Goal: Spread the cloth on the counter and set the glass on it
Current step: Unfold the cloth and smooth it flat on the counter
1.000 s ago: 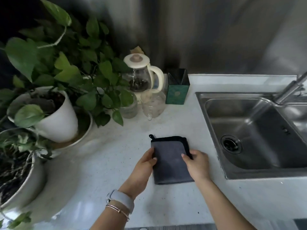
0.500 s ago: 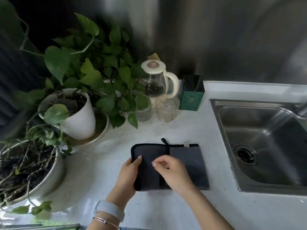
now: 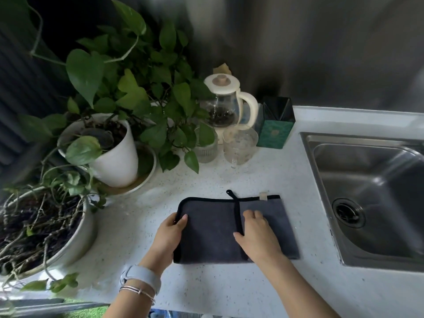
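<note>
"Where is the cloth [image 3: 206,232]?"

"Middle of the table [image 3: 275,177], glass [image 3: 239,145] at its twelve o'clock. The grip of the left hand [image 3: 171,237] pinches the nine o'clock edge; the right hand [image 3: 258,237] lies flat, grip apart."

"Then?"

"I'd smooth outward, flattening every fold first."

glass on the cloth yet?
No: the ribbed glass and the stemmed glass both stand on the bare counter behind the cloth.
</note>
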Tool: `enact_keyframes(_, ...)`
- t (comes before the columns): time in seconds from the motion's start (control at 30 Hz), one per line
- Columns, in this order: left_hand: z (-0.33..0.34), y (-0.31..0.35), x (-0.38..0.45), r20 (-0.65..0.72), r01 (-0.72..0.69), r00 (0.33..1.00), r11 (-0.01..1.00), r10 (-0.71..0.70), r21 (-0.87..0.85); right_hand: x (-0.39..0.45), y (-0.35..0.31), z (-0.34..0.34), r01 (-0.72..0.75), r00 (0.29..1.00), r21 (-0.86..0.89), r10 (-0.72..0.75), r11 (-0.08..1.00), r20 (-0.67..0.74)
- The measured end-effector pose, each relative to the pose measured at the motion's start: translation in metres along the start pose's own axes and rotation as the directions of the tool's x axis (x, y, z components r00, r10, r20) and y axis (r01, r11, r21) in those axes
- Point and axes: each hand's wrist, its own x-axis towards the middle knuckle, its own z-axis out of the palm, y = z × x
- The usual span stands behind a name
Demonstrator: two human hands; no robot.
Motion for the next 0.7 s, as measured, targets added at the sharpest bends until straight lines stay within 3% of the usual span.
enact_keyframes(0.2,-0.004,-0.002,0.0,0.007,-0.021,1.0,1.0,0.021,0.005,-0.005,-0.011,0.004,-0.042,0.997,-0.122,0.033,0.992,-0.073)
enact_keyframes(0.3,-0.016,0.0,0.002,-0.054,-0.054,0.997,0.996,0.058,0.065,-0.004,-0.003,-0.008,-0.073,0.985,0.201,0.102,0.977,-0.137)
enact_keyframes(0.47,-0.049,0.011,0.012,-0.183,-0.137,0.966,0.964,0.18,0.228,-0.01,0.031,-0.05,-0.138,0.94,0.625,0.3,0.769,-0.162)
enact_keyframes(0.53,-0.058,0.014,0.018,-0.224,-0.157,0.949,0.948,0.223,0.277,-0.012,0.053,-0.061,-0.145,0.915,0.685,0.36,0.714,-0.181)
enact_keyframes(0.7,-0.069,0.008,0.032,-0.245,-0.156,0.939,0.936,0.239,0.315,-0.013,0.088,-0.052,-0.266,0.892,0.636,0.436,0.724,-0.123)
